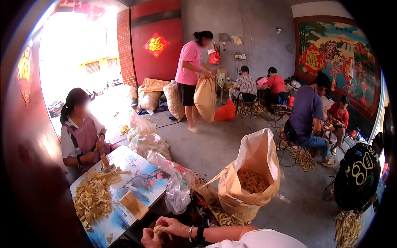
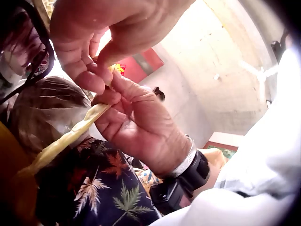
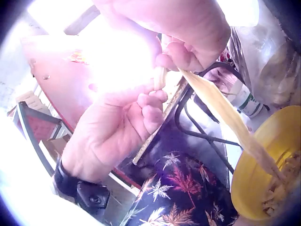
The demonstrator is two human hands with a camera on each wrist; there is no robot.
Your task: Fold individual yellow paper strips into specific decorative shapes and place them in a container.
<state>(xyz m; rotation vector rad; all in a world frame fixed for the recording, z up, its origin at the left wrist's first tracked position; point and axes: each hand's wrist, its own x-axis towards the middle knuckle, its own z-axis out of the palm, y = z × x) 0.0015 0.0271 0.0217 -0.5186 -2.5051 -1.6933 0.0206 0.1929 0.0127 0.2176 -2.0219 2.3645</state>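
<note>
Low in the head view, my left hand [image 1: 149, 238] and right hand [image 1: 171, 227] meet over my lap. Between their fingertips they pinch a pale yellow, flat dried strip [image 2: 77, 132]. In the left wrist view my left hand [image 2: 113, 33] is at the top and my right hand [image 2: 146, 125] comes from below right. The right wrist view has the strip [image 3: 221, 110] trailing from the fingers down to a yellow tub [image 3: 242, 176] with pale pieces inside. A small folded part of the strip lies between the thumbs, mostly hidden by fingers.
To my left a painted table [image 1: 144, 165] carries a strip pile [image 1: 94, 198] and a wooden block [image 1: 133, 205]. Ahead stands a large open sack [image 1: 244, 198] of brown pieces. A person [image 1: 82, 132] sits across the table; another [image 1: 194, 74] stands holding a sack [image 1: 204, 99].
</note>
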